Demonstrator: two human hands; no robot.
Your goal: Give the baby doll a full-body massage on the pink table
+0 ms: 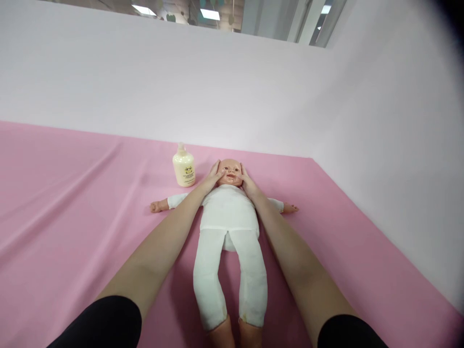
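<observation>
A baby doll (pixel 229 210) in a white cloth suit lies on its back, head away from me and arms spread to both sides. My left hand (pixel 215 176) rests along the left side of the doll's head (pixel 229 166), its thumb on the cheek near the mouth. On the opposite side my right hand (pixel 246 180) lies against the head in the same way, thumb on the other cheek. The fingers of both hands look stretched out and flat; their undersides are hidden. Beyond my left wrist stands a cream-coloured pump bottle (pixel 184 166), upright and apart from the hand.
A pink sheet (pixel 90 203) with some folds covers the surface under the doll. White walls (pixel 163 82) rise behind it and on the right. Past the top of the back wall, ceiling lights (pixel 210 14) show.
</observation>
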